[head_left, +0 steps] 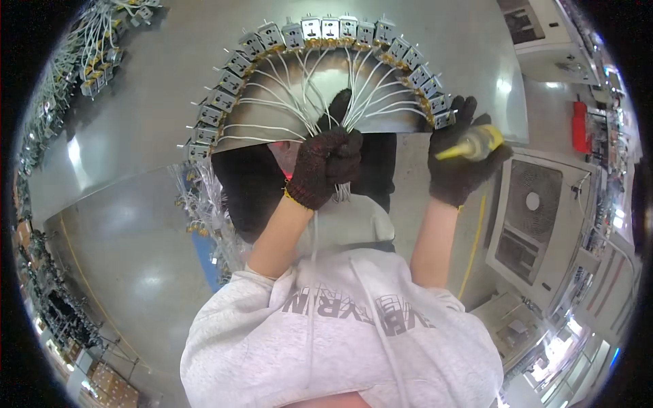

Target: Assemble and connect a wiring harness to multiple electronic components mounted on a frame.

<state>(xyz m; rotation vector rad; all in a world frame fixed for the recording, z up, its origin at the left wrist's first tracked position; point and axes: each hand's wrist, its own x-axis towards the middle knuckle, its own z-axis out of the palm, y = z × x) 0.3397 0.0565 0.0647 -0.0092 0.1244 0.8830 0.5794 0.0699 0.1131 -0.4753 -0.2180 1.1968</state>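
Observation:
My left hand (325,160), in a dark knitted glove, is closed around a bundle of white wires (326,126) near the table's front edge. From this bundle the wires fan out to an arc of several small silver box-shaped parts (330,28), each with a short shaft pointing outward and yellowish-brown stuff on its inner side. My right hand (457,173), gloved alike, holds a squeeze bottle (484,141) with a yellow pointed nozzle across its palm, just right of the arc's right end. The bottle is slightly blurred, and its nozzle points left.
The grey metal table (177,75) has a darkened patch inside the arc. More wired parts (102,68) lie piled at the far left. Bagged wired parts (207,197) sit left of my knees. A white machine with a fan grille (530,204) stands at right.

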